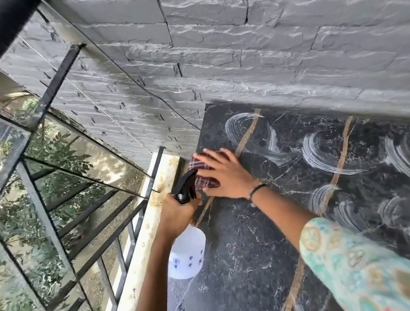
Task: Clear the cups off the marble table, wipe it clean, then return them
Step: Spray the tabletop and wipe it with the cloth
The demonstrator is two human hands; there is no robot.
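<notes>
The black marble table with tan veins fills the right half of the head view, and white wipe swirls mark its far right part. My right hand lies flat with straight fingers on a dark red cloth, pressing it against the table's far left corner. My left hand grips the neck of a white spray bottle with a black trigger head, held just over the table's left edge. No cups are in view.
A grey stone-brick wall runs along the table's far side. On the left stands a black metal railing with glass panes, above a pale ledge; greenery lies below and beyond.
</notes>
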